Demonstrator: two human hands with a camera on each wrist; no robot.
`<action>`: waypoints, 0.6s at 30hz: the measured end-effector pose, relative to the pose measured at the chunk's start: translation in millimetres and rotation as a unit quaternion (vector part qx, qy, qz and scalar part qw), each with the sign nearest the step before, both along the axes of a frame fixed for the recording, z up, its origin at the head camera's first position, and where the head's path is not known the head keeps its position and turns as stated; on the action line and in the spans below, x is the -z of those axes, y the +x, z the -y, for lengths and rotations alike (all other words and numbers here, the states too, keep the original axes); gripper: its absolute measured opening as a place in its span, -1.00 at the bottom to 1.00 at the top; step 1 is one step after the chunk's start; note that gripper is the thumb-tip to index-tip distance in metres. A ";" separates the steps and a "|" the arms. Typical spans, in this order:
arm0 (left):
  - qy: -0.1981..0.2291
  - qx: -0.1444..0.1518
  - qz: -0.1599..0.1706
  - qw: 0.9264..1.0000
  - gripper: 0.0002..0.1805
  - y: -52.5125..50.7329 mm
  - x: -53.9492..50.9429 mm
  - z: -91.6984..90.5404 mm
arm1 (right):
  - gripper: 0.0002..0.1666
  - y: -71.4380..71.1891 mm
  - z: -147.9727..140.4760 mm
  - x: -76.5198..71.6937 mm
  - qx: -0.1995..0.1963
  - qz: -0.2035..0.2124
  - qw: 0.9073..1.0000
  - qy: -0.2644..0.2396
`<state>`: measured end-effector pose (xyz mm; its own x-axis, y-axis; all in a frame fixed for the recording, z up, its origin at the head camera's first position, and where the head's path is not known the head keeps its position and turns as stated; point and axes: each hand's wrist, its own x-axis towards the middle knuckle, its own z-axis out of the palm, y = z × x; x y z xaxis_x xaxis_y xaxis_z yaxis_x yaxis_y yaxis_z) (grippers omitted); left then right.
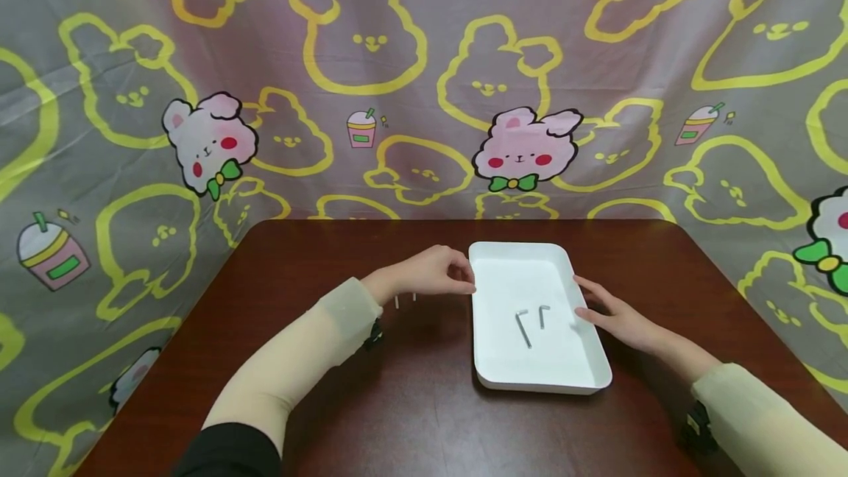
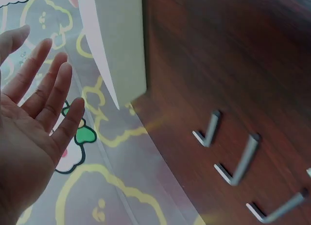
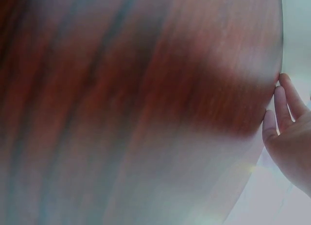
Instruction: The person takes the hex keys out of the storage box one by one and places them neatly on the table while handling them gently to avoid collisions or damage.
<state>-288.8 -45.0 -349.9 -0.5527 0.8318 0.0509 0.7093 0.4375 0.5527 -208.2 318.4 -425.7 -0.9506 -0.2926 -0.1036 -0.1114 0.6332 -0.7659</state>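
A white tray (image 1: 536,381) holds two L-shaped metal keys (image 1: 524,330) (image 1: 542,317). My left hand (image 1: 433,271) is at its left rim in the head view, and whether it touches cannot be told. The left wrist view shows that hand (image 2: 36,118) with fingers spread and nothing held, beside the tray's side (image 2: 121,45). Three more L-shaped keys (image 2: 210,130) (image 2: 243,162) (image 2: 286,205) lie on the table. My right hand (image 1: 616,321) touches the tray's right side, its thumb at the rim; in the right wrist view its fingers (image 3: 281,106) are fairly straight.
The dark brown table (image 1: 424,418) extends around the tray. A curtain (image 1: 397,79) with cartoon prints hangs behind and beside it. Parts of two small keys (image 1: 397,302) (image 1: 414,297) show beside my left forearm, which hides some of the table.
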 end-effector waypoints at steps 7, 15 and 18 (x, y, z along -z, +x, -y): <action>-0.010 0.006 -0.019 1.000 -0.89 -2.5 -3.0 -21.7 | -0.14 -0.4 -0.2 -1.4 -0.001 -0.001 1.000 0.005; -0.012 0.014 -0.005 1.000 -0.89 -5.0 -7.0 -43.4 | -0.14 -0.6 0.4 -0.2 -0.002 0.001 1.000 0.000; -0.013 0.020 0.001 1.000 -0.85 -5.8 -6.6 -50.9 | -0.14 0.3 0.1 -0.3 -0.005 -0.005 1.000 -0.002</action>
